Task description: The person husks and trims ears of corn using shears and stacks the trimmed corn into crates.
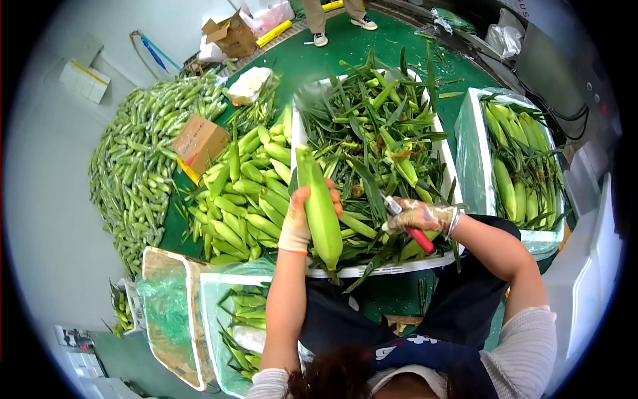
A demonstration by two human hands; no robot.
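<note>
An ear of corn in pale green husk (319, 216) stands nearly upright in my left hand (302, 213), which wears a fingerless-looking glove and has its fingers wrapped round the ear. My right hand (420, 217), in a stained glove, is closed round a tool with a red handle (421, 240) and a metallic end near the thumb. Both hands are above the front part of a white basin (392, 267) heaped with cut leaves and husks (362, 126). The tool and the ear are apart.
Husked ears (229, 226) lie piled left of the basin, beside a cardboard box (200, 142) and a large heap of bagged ears (133, 173). A lined foam box of corn (470, 146) stands at right, another (207, 312) at lower left. A person's legs (315, 14) show at the top.
</note>
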